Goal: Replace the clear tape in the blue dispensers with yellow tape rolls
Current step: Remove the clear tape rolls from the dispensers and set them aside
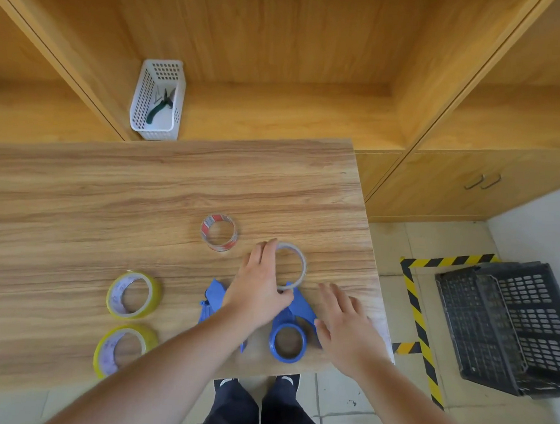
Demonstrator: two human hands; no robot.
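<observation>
— Two arms reach in from the bottom of the frame over the wooden table (142, 187), which fills the middle and left. What else is big?

— At the right edge, a dark plastic crate (507, 327) stands on the tiled floor inside yellow-and-black floor tape (416, 318). A white perforated basket (157, 101) sits on the shelf at upper left.

— And the dispensers?

— Both blue, low centre. One blue dispenser (289, 340) lies on the table with its ring showing; the other dispenser (212, 298) is mostly hidden under the left forearm.

— The hands?

— The left hand (259, 286) pinches the rim of a clear tape roll (290, 266), thumb and fingers closed on it, just above the dispensers. The right hand (343, 330) is spread flat, touching the right side of the ringed dispenser.

— Other rolls?

— Two yellow tape rolls (133, 295) (124, 349) lie lower left; a second clear roll (219, 232) with red markings lies near centre.
</observation>
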